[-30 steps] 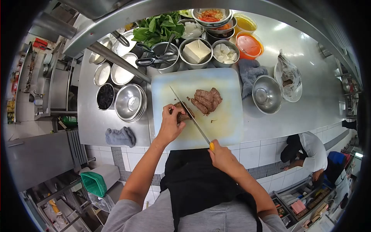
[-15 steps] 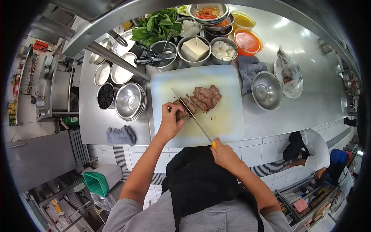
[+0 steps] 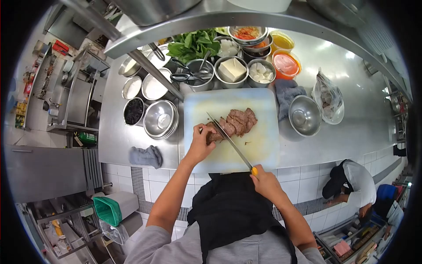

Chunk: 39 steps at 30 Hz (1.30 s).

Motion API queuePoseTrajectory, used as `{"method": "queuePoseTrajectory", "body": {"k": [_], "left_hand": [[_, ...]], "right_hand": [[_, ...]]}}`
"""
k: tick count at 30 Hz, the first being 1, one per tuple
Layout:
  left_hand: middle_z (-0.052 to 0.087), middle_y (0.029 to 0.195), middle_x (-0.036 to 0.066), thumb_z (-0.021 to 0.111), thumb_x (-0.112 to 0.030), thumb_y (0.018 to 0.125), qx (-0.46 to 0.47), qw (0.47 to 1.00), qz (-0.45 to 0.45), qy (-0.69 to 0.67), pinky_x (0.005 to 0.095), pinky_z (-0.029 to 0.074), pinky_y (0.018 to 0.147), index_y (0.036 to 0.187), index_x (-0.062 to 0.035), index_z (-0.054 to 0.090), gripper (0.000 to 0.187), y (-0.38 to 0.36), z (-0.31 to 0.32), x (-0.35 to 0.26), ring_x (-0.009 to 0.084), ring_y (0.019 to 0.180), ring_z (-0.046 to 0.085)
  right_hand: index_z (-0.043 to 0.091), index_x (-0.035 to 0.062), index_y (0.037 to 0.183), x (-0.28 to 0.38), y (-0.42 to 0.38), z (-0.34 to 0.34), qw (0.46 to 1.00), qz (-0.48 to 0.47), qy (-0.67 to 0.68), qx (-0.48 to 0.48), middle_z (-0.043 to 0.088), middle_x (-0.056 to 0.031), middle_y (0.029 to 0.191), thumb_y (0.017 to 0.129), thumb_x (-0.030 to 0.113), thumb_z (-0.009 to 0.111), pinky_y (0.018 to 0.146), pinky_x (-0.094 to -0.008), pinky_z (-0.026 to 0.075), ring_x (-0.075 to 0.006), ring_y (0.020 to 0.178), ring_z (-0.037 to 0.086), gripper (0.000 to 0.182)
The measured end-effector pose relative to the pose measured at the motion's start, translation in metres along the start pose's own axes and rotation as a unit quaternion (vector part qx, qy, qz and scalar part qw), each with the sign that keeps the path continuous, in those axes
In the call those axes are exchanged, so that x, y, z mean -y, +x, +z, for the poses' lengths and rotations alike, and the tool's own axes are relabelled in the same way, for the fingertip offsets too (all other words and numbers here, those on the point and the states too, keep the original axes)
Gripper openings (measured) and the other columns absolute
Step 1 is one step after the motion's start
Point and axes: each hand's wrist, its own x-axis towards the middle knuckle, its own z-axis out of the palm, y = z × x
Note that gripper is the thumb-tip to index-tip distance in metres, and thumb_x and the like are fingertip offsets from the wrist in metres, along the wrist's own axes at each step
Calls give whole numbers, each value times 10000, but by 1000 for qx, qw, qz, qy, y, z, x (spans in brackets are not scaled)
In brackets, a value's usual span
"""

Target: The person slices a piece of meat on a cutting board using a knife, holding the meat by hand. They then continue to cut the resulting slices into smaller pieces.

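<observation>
A long knife [image 3: 238, 150] with a yellow handle is gripped in my right hand [image 3: 267, 182], near the front edge of the cutting board [image 3: 200, 103]. Its blade slants up and to the left across a piece of browned meat. My left hand [image 3: 200, 144] is closed on the left end of the meat [image 3: 241, 121], its fingertips bent close beside the blade. To the right of the blade, cut slabs of the meat lie side by side. A few dark crumbs are scattered on the board.
Behind the board stand bowls of tofu [image 3: 232, 70], white chunks [image 3: 261, 72] and utensils [image 3: 200, 75]. Stacked steel bowls [image 3: 161, 119] and a grey cloth [image 3: 146, 156] lie left, an unfilled steel bowl [image 3: 304, 115] right. A steel shelf edge [image 3: 246, 20] hangs overhead. Another person [image 3: 356, 182] crouches at right.
The whole view has shifted, so the table appears further right and lower. The gap between the held meat and the cut part has closed, with the knife still across the meat.
</observation>
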Motion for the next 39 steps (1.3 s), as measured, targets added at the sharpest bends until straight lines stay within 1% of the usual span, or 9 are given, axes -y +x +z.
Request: {"method": "queuePoseTrajectory", "body": {"k": [3, 4, 6, 10, 15, 23, 28, 31, 39], "left_hand": [[395, 1303, 203, 699, 0, 773, -27, 997, -47, -53, 459, 456, 1054, 1196, -116, 577, 455, -12, -2, -15, 419, 1245, 479], [400, 1332, 188, 700, 12, 796, -57, 998, -18, -9, 438, 490, 1035, 1211, -112, 583, 449, -16, 2, -10, 390, 1233, 516], [403, 1342, 192, 713, -4, 792, -71, 997, -19, -11, 437, 488, 1037, 1218, -108, 584, 457, -21, 3, -13, 388, 1240, 512], [402, 1378, 198, 750, -50, 777, -108, 994, -33, 3, 432, 483, 1040, 1236, -92, 578, 492, -24, 0, -21, 382, 1266, 495], [418, 1403, 209, 765, -81, 768, -111, 993, -23, 12, 442, 422, 1085, 1259, -86, 562, 532, -19, -6, -27, 393, 1308, 454], [479, 1396, 205, 751, -98, 787, -106, 994, -15, -2, 442, 373, 1125, 1234, -84, 583, 478, -21, 4, -16, 393, 1321, 444], [538, 1265, 175, 698, -46, 807, -193, 981, 29, -1, 442, 442, 1007, 1111, -60, 638, 310, -23, 11, -8, 367, 1187, 499], [529, 1204, 180, 636, -12, 846, -213, 975, 57, 23, 440, 452, 959, 1059, -39, 609, 217, -16, 20, -6, 350, 1123, 507], [550, 1125, 178, 641, -56, 819, -256, 959, 72, 99, 475, 432, 924, 1033, -41, 614, 216, -8, 38, -9, 375, 1068, 493]], "right_hand": [[495, 18, 1180, -5, -26, -10, 999, 20, 16, -48, 654, -294, 743, 954, 182, 636, 644, -573, 513, -506, 722, 647, 313], [495, 18, 1180, -3, -32, -15, 999, 17, 12, -49, 654, -294, 743, 954, 182, 636, 644, -573, 513, -506, 722, 647, 313], [506, 9, 1209, 1, -43, -26, 991, 52, 38, -115, 655, -299, 762, 945, 163, 647, 636, -554, 514, -504, 733, 650, 337], [501, 28, 1256, 7, -53, -39, 989, 57, 59, -120, 668, -292, 788, 944, 176, 661, 628, -527, 517, -509, 748, 655, 381], [515, 34, 1208, 12, -57, -35, 994, 9, 55, -98, 665, -279, 768, 936, 200, 674, 645, -529, 527, -494, 750, 660, 356], [512, 66, 1225, 14, -55, -21, 999, 26, 24, -23, 682, -261, 781, 942, 259, 666, 666, -545, 537, -489, 750, 668, 376], [493, 80, 1260, 31, -58, -32, 999, 28, 20, -18, 694, -261, 819, 951, 276, 645, 679, -548, 541, -480, 769, 677, 396], [467, 89, 1290, 44, -56, -38, 1000, 21, 2, -1, 698, -258, 853, 965, 287, 618, 681, -543, 547, -472, 777, 682, 409], [440, 84, 1315, 62, -55, -40, 997, 38, -58, 40, 687, -223, 849, 983, 296, 582, 666, -538, 570, -453, 735, 685, 420]]}}
